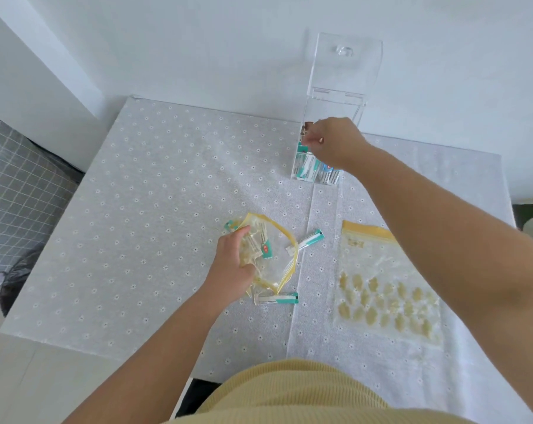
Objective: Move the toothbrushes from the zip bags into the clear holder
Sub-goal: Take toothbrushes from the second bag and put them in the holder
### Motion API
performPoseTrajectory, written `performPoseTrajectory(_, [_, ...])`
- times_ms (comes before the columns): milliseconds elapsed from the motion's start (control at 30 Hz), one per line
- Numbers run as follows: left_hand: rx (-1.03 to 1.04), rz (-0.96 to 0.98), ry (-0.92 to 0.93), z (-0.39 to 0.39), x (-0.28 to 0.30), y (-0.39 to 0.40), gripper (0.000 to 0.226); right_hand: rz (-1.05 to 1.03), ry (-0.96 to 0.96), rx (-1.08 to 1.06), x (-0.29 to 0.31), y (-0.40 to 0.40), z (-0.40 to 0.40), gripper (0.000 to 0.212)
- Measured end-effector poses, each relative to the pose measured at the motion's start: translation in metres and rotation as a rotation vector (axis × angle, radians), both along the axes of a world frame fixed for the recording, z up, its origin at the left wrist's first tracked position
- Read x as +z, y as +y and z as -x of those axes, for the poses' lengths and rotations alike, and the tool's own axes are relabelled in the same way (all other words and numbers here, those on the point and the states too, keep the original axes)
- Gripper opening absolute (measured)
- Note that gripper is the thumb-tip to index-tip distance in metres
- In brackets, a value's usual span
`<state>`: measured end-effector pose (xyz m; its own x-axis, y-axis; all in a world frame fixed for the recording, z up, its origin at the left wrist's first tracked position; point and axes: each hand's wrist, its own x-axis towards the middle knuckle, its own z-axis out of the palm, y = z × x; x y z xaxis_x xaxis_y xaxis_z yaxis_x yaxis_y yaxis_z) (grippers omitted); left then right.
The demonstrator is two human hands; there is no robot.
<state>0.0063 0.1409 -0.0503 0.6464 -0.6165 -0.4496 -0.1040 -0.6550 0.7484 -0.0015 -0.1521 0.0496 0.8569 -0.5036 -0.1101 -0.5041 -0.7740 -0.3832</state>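
Observation:
A clear holder (332, 111) with its lid raised stands at the table's far side, with several wrapped toothbrushes (308, 169) inside. My right hand (335, 142) reaches into its opening, fingers pinched on a wrapped toothbrush. My left hand (236, 264) grips a yellow-edged zip bag (277, 255) at the middle of the table; the bag is open and holds wrapped toothbrushes. Two wrapped toothbrushes lie loose: one (308, 241) right of the bag, another (277, 298) just below it.
A second zip bag (384, 283), flat with a yellow leaf print, lies on the right of the flowered tablecloth (136, 209). A white wall rises right behind the holder. A checked fabric surface (17, 179) sits beyond the table's left edge.

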Motion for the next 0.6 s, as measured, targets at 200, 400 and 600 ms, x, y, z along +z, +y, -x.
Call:
performPoseTrajectory(200, [0.037, -0.031, -0.025, -0.001, 0.003, -0.001, 0.071, -0.451, 0.192, 0.172, -0.01, 0.104, 0.047, 0.021])
performPoseTrajectory(400, [0.039, -0.003, 0.043, 0.005, 0.006, -0.006, 0.075, -0.257, 0.366, 0.122, -0.056, 0.165, 0.059, 0.03])
performPoseTrajectory(600, [0.057, 0.044, 0.091, 0.014, 0.01, -0.006, 0.077, -0.201, 0.426, -0.007, -0.081, 0.172, 0.065, 0.016])
